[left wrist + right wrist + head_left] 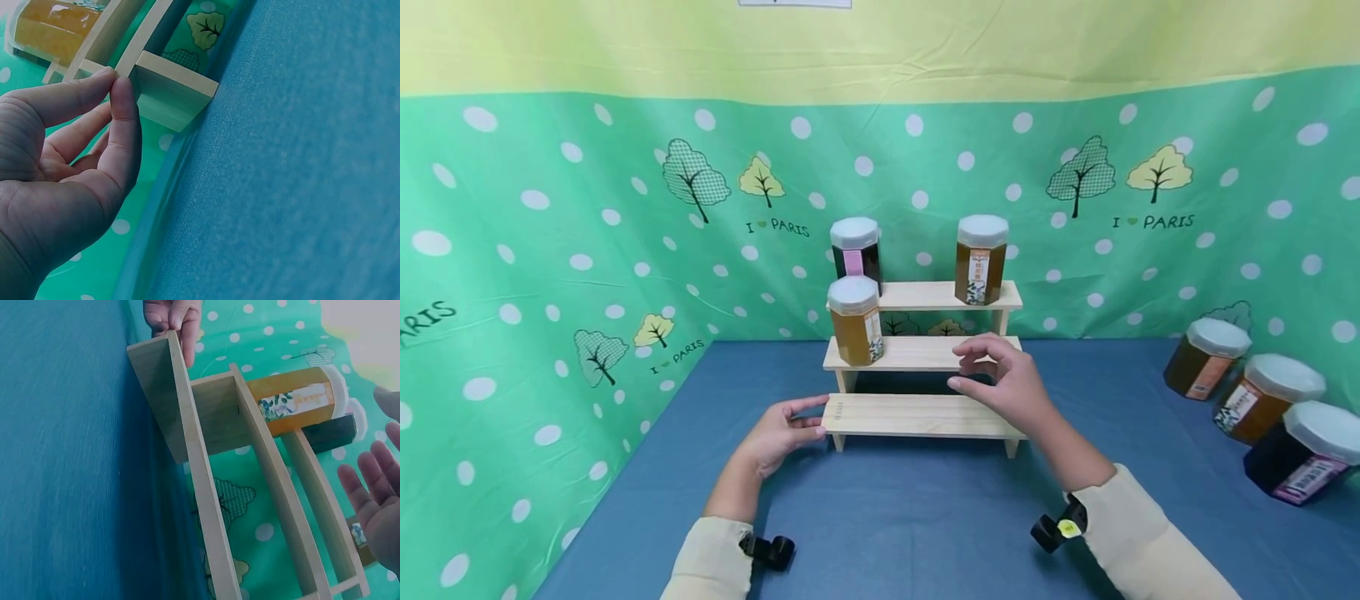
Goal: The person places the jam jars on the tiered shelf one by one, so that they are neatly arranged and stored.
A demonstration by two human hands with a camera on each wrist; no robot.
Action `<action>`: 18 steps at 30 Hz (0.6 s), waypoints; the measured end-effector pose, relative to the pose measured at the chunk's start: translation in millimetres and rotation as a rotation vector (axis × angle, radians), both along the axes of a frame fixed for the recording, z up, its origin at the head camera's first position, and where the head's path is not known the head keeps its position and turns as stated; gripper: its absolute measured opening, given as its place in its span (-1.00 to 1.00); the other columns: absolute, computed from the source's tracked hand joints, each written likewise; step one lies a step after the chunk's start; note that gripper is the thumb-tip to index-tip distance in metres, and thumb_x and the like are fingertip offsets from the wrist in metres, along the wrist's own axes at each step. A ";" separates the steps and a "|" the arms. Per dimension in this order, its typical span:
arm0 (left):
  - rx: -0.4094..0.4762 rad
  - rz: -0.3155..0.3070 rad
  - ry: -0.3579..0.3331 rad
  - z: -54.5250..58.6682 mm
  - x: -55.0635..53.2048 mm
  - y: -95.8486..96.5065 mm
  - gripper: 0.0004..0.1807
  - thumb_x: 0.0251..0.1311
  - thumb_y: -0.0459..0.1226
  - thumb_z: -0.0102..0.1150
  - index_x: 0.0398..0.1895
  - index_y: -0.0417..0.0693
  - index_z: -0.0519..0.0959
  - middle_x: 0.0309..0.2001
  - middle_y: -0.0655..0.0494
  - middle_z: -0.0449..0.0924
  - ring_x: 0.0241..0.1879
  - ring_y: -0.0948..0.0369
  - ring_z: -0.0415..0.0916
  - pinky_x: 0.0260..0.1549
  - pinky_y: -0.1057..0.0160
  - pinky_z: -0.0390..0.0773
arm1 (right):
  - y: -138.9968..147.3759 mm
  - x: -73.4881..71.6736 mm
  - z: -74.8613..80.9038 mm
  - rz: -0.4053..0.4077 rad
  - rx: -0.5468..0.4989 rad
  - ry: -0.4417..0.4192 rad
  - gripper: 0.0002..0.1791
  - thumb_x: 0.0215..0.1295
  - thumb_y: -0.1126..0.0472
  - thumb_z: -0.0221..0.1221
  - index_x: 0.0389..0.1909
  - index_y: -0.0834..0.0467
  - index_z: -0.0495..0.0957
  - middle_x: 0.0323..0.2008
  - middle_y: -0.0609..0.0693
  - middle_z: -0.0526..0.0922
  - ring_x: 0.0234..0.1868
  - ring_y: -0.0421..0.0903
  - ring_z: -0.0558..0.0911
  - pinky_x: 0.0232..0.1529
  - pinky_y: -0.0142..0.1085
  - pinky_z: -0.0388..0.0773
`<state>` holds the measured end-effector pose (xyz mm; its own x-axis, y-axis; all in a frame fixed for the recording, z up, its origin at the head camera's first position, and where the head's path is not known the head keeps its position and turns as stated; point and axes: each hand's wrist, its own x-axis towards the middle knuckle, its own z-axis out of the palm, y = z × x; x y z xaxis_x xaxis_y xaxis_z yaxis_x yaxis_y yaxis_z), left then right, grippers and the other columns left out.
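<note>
A three-step wooden shelf stand [925, 415] is set on the blue table. At the left end of its lowest board, my left hand [782, 437] pinches the edge between thumb and fingers, seen close up in the left wrist view. My right hand [1011, 387] hovers by the right part of the middle step, fingers loosely bent and holding nothing. An amber honey jar [853, 329] with a white lid sits at the middle step's left end. On the top step are a dark jar [867, 262] at left, partly hidden behind it, and a brown-amber jar [981, 267] at right.
Three more lidded jars lean or stand at the table's right: a brown one [1206, 358], an amber-brown one [1266, 400] and a dark one [1303, 454]. Behind the stand hangs a green dotted curtain [917, 167].
</note>
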<state>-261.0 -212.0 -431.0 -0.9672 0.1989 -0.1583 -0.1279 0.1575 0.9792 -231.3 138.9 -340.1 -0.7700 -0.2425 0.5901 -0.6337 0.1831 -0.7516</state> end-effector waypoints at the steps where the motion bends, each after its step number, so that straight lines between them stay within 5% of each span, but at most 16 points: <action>1: 0.000 0.002 -0.002 -0.4 -0.1 -0.2 -0.39 0.19 -0.46 0.27 0.34 -0.19 0.40 0.13 -0.23 0.51 -0.14 0.11 0.61 -0.09 0.13 0.59 | 2.7 -1.0 -2.9 -0.002 0.003 -0.001 -0.64 0.06 0.58 0.31 -0.08 0.42 0.55 -0.11 0.31 0.52 -0.20 0.28 0.56 -0.10 -0.24 0.61; 8: 0.001 0.002 -0.008 -0.2 0.0 -1.1 -0.39 0.18 -0.45 0.28 0.34 -0.16 0.41 0.14 -0.22 0.51 -0.13 0.11 0.61 -0.09 0.13 0.60 | 21.2 -7.6 -21.9 -0.044 0.011 0.001 -0.61 0.04 0.54 0.36 -0.06 0.32 0.59 -0.07 0.14 0.56 -0.22 0.12 0.59 -0.14 -0.37 0.59; 18: 0.007 -0.003 -0.007 0.8 -0.1 -1.0 -0.39 0.17 -0.45 0.29 0.33 -0.19 0.41 0.16 -0.25 0.49 -0.14 0.11 0.61 -0.08 0.12 0.60 | 44.8 6.1 -26.7 -0.049 0.011 0.010 -0.58 0.12 0.51 0.32 0.03 0.34 0.53 -0.11 0.18 0.54 -0.17 -0.01 0.59 -0.10 -0.34 0.59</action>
